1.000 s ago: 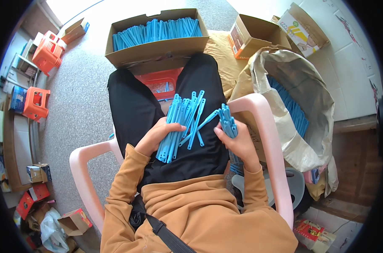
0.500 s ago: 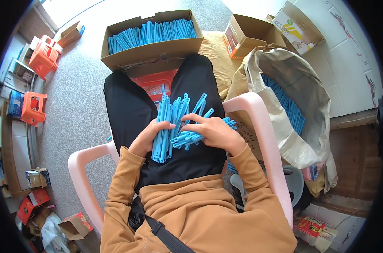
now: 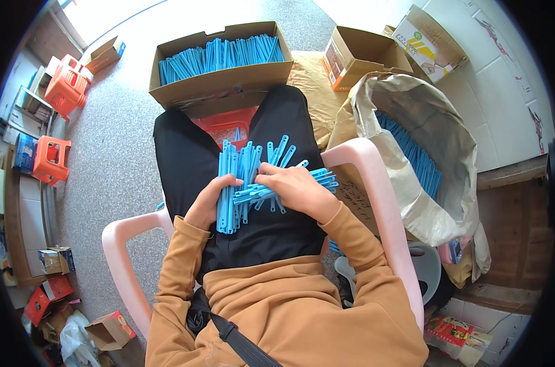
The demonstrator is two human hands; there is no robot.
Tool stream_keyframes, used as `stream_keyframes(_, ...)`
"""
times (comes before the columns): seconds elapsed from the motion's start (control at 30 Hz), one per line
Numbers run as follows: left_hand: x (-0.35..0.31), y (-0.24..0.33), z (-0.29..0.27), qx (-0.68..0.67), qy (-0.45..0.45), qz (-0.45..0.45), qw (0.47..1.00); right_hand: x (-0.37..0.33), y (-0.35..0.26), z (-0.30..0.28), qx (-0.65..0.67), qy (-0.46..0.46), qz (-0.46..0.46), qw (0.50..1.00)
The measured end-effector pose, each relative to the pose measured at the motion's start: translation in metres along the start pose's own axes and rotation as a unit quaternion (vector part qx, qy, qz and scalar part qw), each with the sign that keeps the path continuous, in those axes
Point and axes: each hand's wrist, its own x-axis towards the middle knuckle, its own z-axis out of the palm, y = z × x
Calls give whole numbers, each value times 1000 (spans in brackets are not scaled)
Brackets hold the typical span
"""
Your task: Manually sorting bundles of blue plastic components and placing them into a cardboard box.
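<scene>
Slim blue plastic sticks with small holes at their ends lie in bunches over my lap. My left hand [image 3: 210,199] is closed round an upright bundle of blue sticks [image 3: 228,202], its thumb laid across the front. My right hand [image 3: 302,188] curls over a second bunch of sticks [image 3: 317,178] that lies crosswise, its left ends overlapping the upright bundle. The right fingertips meet the sticks between the two bunches; some of them are hidden. Several loose sticks [image 3: 280,151] fan out above the right hand.
A cardboard box [image 3: 222,98] full of such sticks stands beyond my knees, above a red plastic stool [image 3: 225,122]. At right a large paper sack [image 3: 375,162] holds more sticks, near an open carton [image 3: 366,58]. Pink chair arms [image 3: 375,183] flank me. Orange stools [image 3: 66,85] stand far left.
My right hand has moved slightly left, and its crosswise bunch now reaches over the upright bundle. The left hand has shifted a little left with its sticks.
</scene>
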Motion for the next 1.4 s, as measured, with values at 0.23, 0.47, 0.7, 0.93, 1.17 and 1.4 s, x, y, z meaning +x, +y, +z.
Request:
stream_keyframes(0.23,8,-2,-5,2,-46,39,998,6,-5,7,-29,25,-7,999)
stream_keyframes(0.47,4,-2,2,3,-45,50,998,2,-5,12,-88,22,-4,996)
stream_keyframes(0.7,1,-1,3,65,29,92,993,7,6,7,-61,-15,-100,993)
stream_keyframes(0.93,-42,16,17,288,73,168,940,10,7,-2,-32,28,-129,991)
stream_keyframes(1.17,-49,27,1,162,67,183,967,13,-25,-30,74,51,-71,994)
stream_keyframes(1.4,-61,59,-18,41,96,216,971,37,-51,32,129,-199,-143,961)
